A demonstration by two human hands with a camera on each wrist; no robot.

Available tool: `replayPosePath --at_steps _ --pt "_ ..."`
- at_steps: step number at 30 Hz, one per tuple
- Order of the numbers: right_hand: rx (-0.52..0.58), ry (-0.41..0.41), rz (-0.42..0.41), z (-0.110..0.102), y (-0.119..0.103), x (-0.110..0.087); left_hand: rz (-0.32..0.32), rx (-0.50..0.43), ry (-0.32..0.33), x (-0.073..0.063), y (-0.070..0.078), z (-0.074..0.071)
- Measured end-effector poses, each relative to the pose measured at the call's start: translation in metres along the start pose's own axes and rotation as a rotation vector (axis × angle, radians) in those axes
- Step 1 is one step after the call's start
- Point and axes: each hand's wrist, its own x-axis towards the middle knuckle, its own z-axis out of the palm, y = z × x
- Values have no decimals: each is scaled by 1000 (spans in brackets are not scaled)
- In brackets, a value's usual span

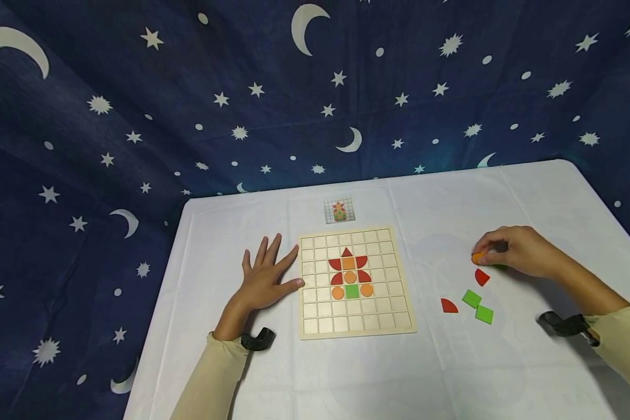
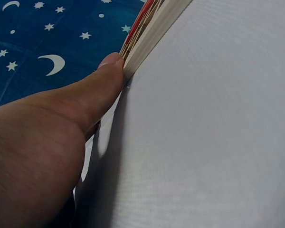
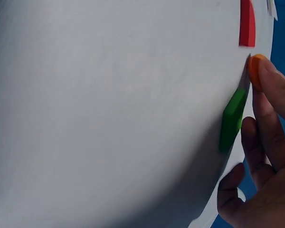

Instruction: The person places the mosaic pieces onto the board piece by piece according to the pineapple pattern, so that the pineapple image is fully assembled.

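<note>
My left hand (image 1: 265,280) lies with spread fingers beside the wooden grid board (image 1: 387,305), its thumb and index fingertip touching the board's left edge. In the left wrist view the thumb (image 2: 97,85) meets the board's side. My right hand (image 1: 525,251) pinches an orange disc (image 3: 254,72) between thumb and finger, over the table at the right. Under that hand lies a green piece (image 3: 232,121), partly hidden in the head view. On the board, a red triangle (image 1: 346,252), an orange square (image 1: 349,263), red quarter circles, orange discs and a green square (image 1: 352,291) form a figure.
A small pattern card (image 1: 339,210) lies behind the board. Right of the board are a red quarter circle (image 1: 449,306), another red quarter circle (image 1: 481,277) and two green squares (image 1: 484,315). A dark starry cloth (image 1: 273,105) hangs behind the white table.
</note>
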Motion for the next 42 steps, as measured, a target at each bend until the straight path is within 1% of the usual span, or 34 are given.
replayPosePath --at_steps 5,8,11,16,19,22,25,32,37,42 --pt "54 67 -70 7 -20 3 -1 -2 0 0 0 0" --pt "121 65 -82 14 -37 7 1 0 3 0 0 0" --pt "206 9 -64 22 -55 12 2 1 2 0 0 0" --pt "361 -119 -43 38 -85 21 5 -3 2 0 0 0" --pt "445 -188 -7 48 -103 25 5 -4 4 1 0 0" --pt "489 -233 26 60 -117 28 6 -1 6 1 0 0" --pt "531 -267 22 71 -129 30 7 -3 8 1 0 -1" --pt "569 -308 -5 91 -149 34 9 -2 10 2 -1 0" --pt "577 -311 -60 101 -160 36 8 -1 13 2 -1 1" --pt "532 -271 -133 110 -173 39 3 2 9 2 -1 1"
